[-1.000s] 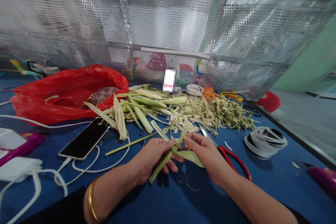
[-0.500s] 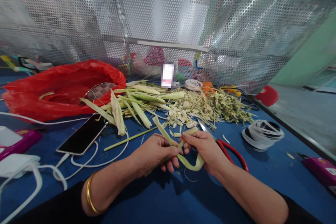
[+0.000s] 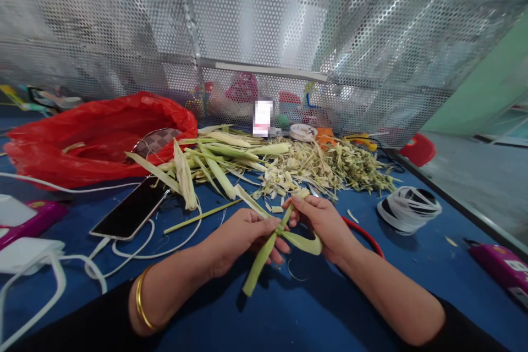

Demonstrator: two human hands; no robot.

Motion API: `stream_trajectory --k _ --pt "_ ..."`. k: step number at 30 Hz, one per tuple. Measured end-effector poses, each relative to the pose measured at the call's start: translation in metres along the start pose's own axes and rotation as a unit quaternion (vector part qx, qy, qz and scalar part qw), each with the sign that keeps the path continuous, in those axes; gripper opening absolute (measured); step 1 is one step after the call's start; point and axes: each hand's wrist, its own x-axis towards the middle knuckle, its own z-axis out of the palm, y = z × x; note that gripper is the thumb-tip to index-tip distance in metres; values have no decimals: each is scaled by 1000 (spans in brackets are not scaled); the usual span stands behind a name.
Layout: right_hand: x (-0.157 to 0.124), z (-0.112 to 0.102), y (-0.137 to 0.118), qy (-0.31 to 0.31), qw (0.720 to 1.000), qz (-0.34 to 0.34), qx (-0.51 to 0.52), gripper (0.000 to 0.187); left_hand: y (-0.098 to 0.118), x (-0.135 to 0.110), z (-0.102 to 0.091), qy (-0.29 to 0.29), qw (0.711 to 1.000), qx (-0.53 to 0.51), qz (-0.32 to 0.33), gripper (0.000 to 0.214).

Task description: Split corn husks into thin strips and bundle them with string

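Note:
My left hand (image 3: 243,234) and my right hand (image 3: 324,223) meet over the blue table (image 3: 297,308), both pinched shut on a pale green leaf strip (image 3: 264,256). The strip crosses between my fingertips, forms a loop under my right hand and hangs a loose end down toward me. A gold bangle sits on my left wrist. Red-handled scissors (image 3: 365,234) lie just behind my right hand, partly hidden by it.
A pile of leaf strips (image 3: 214,162) and a heap of trimmings (image 3: 330,168) lie behind my hands. A phone (image 3: 132,210) with white cable and a red plastic bag (image 3: 99,135) sit left. A white cord spool (image 3: 408,208) rests right. A perforated metal screen (image 3: 264,38) closes the back.
My hands have folded the strip into a loop under my right hand, and its loose end now points down toward me again. The view tilted slightly.

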Motion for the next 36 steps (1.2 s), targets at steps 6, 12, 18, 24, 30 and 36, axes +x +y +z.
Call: stream_trajectory --k 6,12,18,24,30,36 --pt "1 -5 -1 -29 999 23 -16 30 1 0 0 -6 1000 13 -9 32" --pt "-2 0 0 19 1000 16 -10 30 -1 -1 3 36 998 46 -8 24" --pt "0 0 0 49 999 0 -5 33 -1 0 3 46 998 35 5 20" --pt "-3 -9 -18 -37 979 -54 -193 44 3 2 -2 49 998 -39 12 40" --pt "-14 -7 -16 -90 792 -231 -558 23 1 5 -5 90 995 -4 50 34" --pt "-20 -1 -8 -74 710 -319 -623 33 -3 8 -4 131 987 63 69 25"
